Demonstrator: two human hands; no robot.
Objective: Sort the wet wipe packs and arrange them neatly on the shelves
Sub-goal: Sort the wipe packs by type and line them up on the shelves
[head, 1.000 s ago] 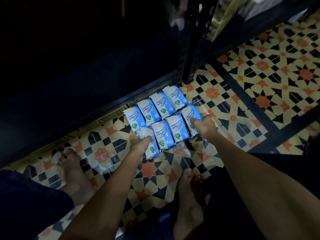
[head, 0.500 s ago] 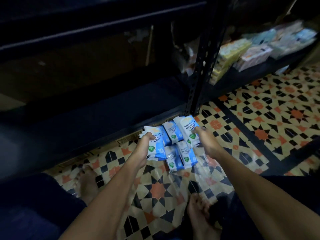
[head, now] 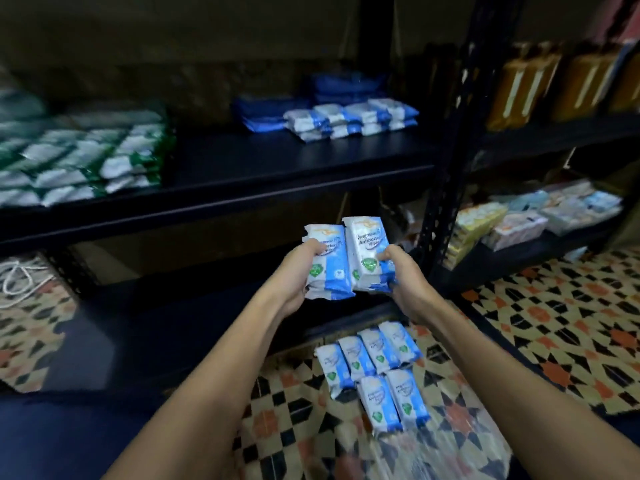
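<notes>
Between both hands point(head: 349, 271), wipe packs point(head: 346, 261).

Wipe packs point(head: 348, 261) now off floor

A white cord point(head: 20, 280) lies coiled on the patterned tile floor point(head: 554, 327) — amber bottles point(head: 554, 88) stand high above that floor.

Bare stretch of middle shelf point(head: 277, 168) between green packs point(head: 86, 157) and blue-white stacks point(head: 349, 121); upright post point(head: 450, 168) rightward.
</notes>
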